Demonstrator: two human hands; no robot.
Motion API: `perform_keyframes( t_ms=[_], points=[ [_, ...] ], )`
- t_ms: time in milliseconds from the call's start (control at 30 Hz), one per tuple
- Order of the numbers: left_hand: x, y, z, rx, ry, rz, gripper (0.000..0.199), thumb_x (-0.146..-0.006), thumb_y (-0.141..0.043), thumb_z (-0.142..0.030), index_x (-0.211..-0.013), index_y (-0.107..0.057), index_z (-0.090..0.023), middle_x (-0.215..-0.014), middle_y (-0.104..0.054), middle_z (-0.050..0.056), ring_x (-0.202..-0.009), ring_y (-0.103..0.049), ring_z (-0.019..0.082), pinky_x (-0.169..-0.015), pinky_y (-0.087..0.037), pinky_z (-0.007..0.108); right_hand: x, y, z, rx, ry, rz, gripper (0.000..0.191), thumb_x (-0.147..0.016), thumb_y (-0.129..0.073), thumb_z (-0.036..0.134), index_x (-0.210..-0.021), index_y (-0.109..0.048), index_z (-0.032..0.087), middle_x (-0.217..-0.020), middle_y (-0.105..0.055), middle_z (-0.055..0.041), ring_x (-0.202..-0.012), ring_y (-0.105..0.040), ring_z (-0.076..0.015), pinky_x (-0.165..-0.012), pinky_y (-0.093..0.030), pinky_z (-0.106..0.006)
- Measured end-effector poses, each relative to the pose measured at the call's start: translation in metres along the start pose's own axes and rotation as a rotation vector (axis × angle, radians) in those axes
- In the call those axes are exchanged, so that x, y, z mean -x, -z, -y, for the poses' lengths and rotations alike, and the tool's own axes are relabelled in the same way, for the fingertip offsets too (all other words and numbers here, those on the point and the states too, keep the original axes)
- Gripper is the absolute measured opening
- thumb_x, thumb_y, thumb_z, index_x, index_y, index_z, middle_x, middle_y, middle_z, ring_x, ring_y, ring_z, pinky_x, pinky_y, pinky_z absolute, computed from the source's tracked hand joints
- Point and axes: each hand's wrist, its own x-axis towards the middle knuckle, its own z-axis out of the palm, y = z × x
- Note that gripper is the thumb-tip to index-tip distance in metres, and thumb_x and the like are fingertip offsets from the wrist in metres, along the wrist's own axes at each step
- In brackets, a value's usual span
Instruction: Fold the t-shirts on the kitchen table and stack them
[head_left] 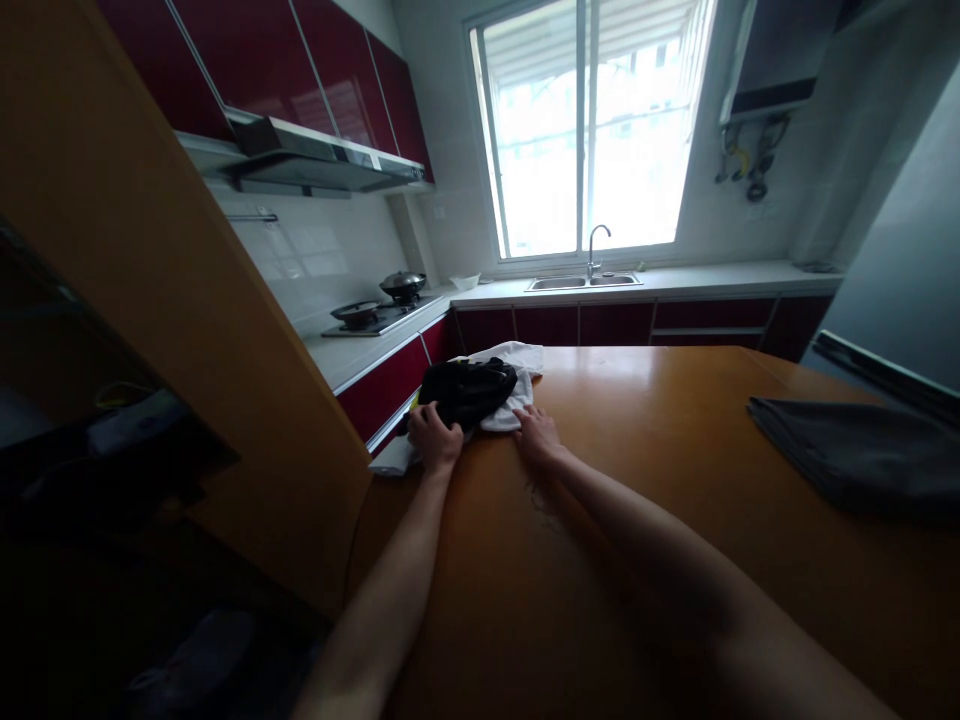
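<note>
At the far left end of the table lies a crumpled pile of clothing, a black garment (469, 390) on top of a white garment (517, 356). A bit of yellow shows at the pile's left side. My left hand (436, 437) is at the near left of the pile, its fingers curled onto the black garment. At the pile's near right edge, the fingers of my right hand (538, 435) are closed on the border of the white garment. Its fingertips are partly hidden. A pale piece of cloth (391, 458) hangs at the table's left edge.
A folded dark grey cloth (847, 445) lies on the right of the wooden table (637, 410). An orange-brown wooden panel (247, 300) stands close on the left. Beyond are a stove (386, 318) with two pans, a counter with a sink (585, 283), and a window.
</note>
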Motion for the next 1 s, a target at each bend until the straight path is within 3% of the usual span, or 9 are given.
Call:
perform_keyframes(
  t_ms=[100, 200, 300, 467, 667, 767, 867, 1000],
  points=[
    [0.008, -0.001, -0.016, -0.030, -0.230, 0.074, 0.069, -0.078, -0.066, -0.022, -0.145, -0.053, -0.028, -0.161, -0.027, 0.010, -0.147, -0.023, 0.041, -0.118, -0.022, 0.062, -0.015, 0.000, -0.003, 0.049, 0.027, 0.023, 0.029, -0.096, -0.045, 0.018, -0.106, -0.072, 0.020, -0.119, -0.067, -0.0133, -0.114, -0.054, -0.0280, -0.094, -0.038, -0.039],
    [0.011, -0.006, -0.022, -0.071, -0.348, 0.218, 0.052, -0.085, -0.066, -0.034, -0.136, -0.063, -0.033, -0.164, -0.027, 0.003, -0.151, -0.017, 0.039, -0.119, -0.019, 0.063, -0.008, 0.010, -0.021, 0.096, 0.064, 0.025, 0.027, -0.096, -0.046, 0.016, -0.101, -0.073, 0.019, -0.115, -0.067, -0.0135, -0.110, -0.055, -0.0264, -0.094, -0.036, -0.037],
    [0.011, -0.012, -0.015, -0.121, -0.266, 0.279, 0.038, -0.093, -0.058, -0.036, -0.129, -0.069, -0.032, -0.160, -0.036, 0.005, -0.149, -0.025, 0.036, -0.116, -0.029, 0.060, 0.021, 0.029, -0.049, 0.150, 0.095, 0.019, 0.023, -0.094, -0.050, 0.015, -0.097, -0.073, 0.018, -0.112, -0.067, -0.0132, -0.108, -0.055, -0.0252, -0.093, -0.034, -0.035],
    [0.014, -0.017, -0.013, -0.147, -0.171, 0.298, 0.034, -0.097, -0.051, -0.033, -0.124, -0.072, -0.031, -0.156, -0.041, 0.007, -0.146, -0.031, 0.035, -0.112, -0.040, 0.054, 0.091, 0.059, -0.095, 0.242, 0.130, -0.001, 0.019, -0.093, -0.053, 0.018, -0.091, -0.072, 0.019, -0.099, -0.066, -0.0099, -0.097, -0.056, -0.0232, -0.088, -0.035, -0.032],
    [0.018, -0.016, -0.025, -0.098, -0.207, 0.335, 0.037, -0.096, -0.051, -0.026, -0.128, -0.070, -0.027, -0.154, -0.042, 0.010, -0.146, -0.030, 0.036, -0.116, -0.037, 0.050, 0.154, 0.087, -0.134, 0.311, 0.120, -0.025, 0.020, -0.092, -0.053, 0.019, -0.088, -0.073, 0.020, -0.094, -0.064, -0.0091, -0.092, -0.056, -0.0235, -0.084, -0.036, -0.033],
    [0.017, -0.009, -0.032, -0.103, -0.192, 0.378, 0.036, -0.094, -0.053, -0.027, -0.126, -0.070, -0.027, -0.154, -0.042, 0.011, -0.147, -0.029, 0.039, -0.114, -0.034, 0.058, 0.173, 0.100, -0.144, 0.300, 0.068, -0.024, 0.021, -0.092, -0.053, 0.018, -0.088, -0.074, 0.021, -0.094, -0.065, -0.0092, -0.092, -0.056, -0.0237, -0.084, -0.037, -0.033],
    [0.020, 0.007, -0.052, -0.084, -0.263, 0.346, 0.034, -0.087, -0.062, -0.034, -0.118, -0.072, -0.024, -0.157, -0.037, 0.012, -0.149, -0.021, 0.043, -0.115, -0.025, 0.067, 0.187, 0.106, -0.147, 0.231, 0.055, -0.020, 0.023, -0.091, -0.052, 0.016, -0.085, -0.074, 0.021, -0.093, -0.065, -0.0081, -0.091, -0.056, -0.0226, -0.085, -0.038, -0.033],
    [0.036, 0.019, -0.106, 0.035, -0.530, 0.208, 0.046, -0.086, -0.064, -0.039, -0.127, -0.063, -0.019, -0.158, -0.035, 0.014, -0.152, -0.013, 0.039, -0.121, -0.014, 0.061, 0.195, 0.103, -0.144, 0.078, 0.091, -0.065, 0.026, -0.093, -0.048, 0.014, -0.083, -0.071, 0.020, -0.100, -0.066, -0.0077, -0.094, -0.058, -0.0211, -0.085, -0.043, -0.032]
  ],
)
